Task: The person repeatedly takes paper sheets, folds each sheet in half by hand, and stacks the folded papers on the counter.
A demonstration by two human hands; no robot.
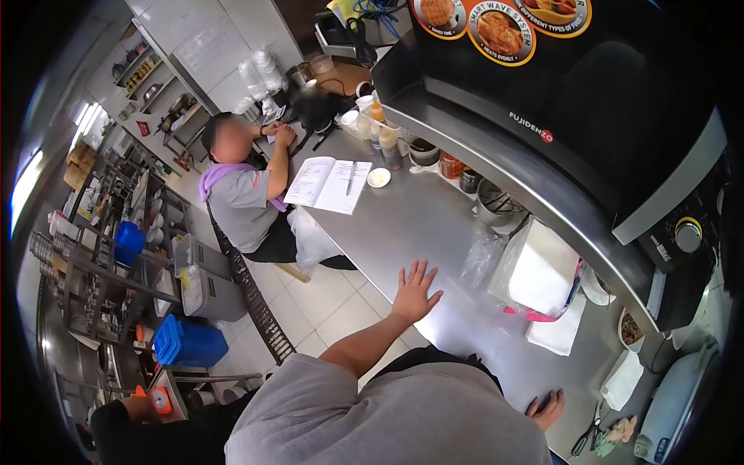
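My left hand [416,296] lies flat on the steel counter [403,232], fingers spread, holding nothing. At the counter's near edge rests my right hand [549,409], partly hidden by my shirt; its visible fingers are apart with nothing in them. Closest to the right hand are black-handled scissors [587,434]. Beyond the left hand is a clear plastic bag [487,258] beside a stack of white paper [545,267] in plastic wrapping. Further up the counter are an open notebook [327,184] with a pen on it and a small white dish [379,178].
A seated person [242,194] leans on the counter's far end. Sauce bottles [389,147] and a metal pot [500,203] line the back, under a black microwave oven [558,101]. A blue bin [190,341] stands on the floor at left; another person [167,430] is behind me.
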